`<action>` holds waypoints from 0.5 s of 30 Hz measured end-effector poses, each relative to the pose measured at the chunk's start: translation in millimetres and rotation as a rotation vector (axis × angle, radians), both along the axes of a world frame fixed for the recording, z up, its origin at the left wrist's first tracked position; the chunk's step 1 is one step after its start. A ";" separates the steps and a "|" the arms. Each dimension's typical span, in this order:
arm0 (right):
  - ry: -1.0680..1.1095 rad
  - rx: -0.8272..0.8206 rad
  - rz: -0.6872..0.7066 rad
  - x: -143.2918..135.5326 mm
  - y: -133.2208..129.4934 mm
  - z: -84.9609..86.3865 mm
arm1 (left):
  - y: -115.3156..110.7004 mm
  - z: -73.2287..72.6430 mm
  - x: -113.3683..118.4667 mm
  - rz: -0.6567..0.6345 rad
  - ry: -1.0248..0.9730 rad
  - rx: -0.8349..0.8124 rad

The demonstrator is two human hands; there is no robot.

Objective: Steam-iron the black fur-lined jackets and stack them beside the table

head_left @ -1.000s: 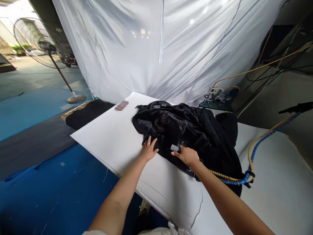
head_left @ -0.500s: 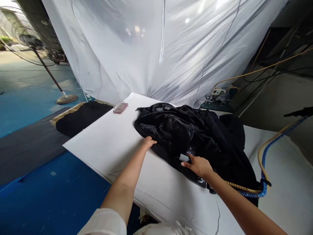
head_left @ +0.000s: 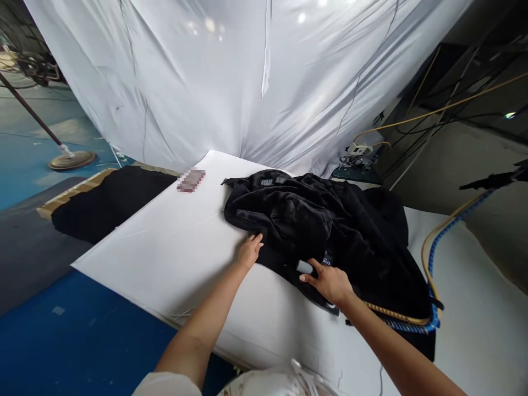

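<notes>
The left hand (head_left: 249, 252) draws its spread fingers together at the near edge of the garment (head_left: 297, 214) on the table (head_left: 165, 242), probably steadying it; whether it pinches cloth, I cannot tell. The right hand (head_left: 332, 282) grasps a tool (head_left: 304, 267) above.

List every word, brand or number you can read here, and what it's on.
"GUE": on the label on the black garment, by the right hand; no further letters legible.
White lettering farther up the garment: too blurred to read.
White mark at its near edge: too small to read.

Garmt (head_left: 350, 236) on tbl (head_left: 165, 247), sheet (head_left: 185, 99) bhnd.
</notes>
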State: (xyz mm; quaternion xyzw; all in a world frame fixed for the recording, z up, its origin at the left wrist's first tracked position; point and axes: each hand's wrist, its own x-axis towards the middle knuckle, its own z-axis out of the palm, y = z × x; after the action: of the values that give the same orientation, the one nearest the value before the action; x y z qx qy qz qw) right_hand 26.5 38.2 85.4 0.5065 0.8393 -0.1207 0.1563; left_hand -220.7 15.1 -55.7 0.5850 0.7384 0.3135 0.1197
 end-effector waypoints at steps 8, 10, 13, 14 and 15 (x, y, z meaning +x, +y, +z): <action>-0.017 0.016 -0.155 -26.3 -3.7 -6.7 | 0.8 17.5 0.9 -0.036 -0.110 -0.182; -0.023 0.010 -0.182 -28.2 -2.6 -7.2 | 2.8 19.7 -0.2 -0.004 -0.143 -0.203; -0.010 -0.012 -0.173 -31.0 -0.7 -7.3 | 6.7 19.2 -3.6 0.044 -0.164 -0.196; -0.001 -0.019 -0.164 -32.4 -0.1 -7.4 | 8.3 18.1 -5.4 0.051 -0.175 -0.185; 0.009 -0.022 -0.155 -34.1 0.5 -7.4 | 10.3 16.8 -7.6 0.050 -0.196 -0.172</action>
State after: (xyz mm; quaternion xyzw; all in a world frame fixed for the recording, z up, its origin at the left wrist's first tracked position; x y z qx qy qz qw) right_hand -7.5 38.6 78.0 0.5679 0.7968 -0.1438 0.1484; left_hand -228.2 25.3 -38.8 0.5206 0.7616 0.3074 0.2331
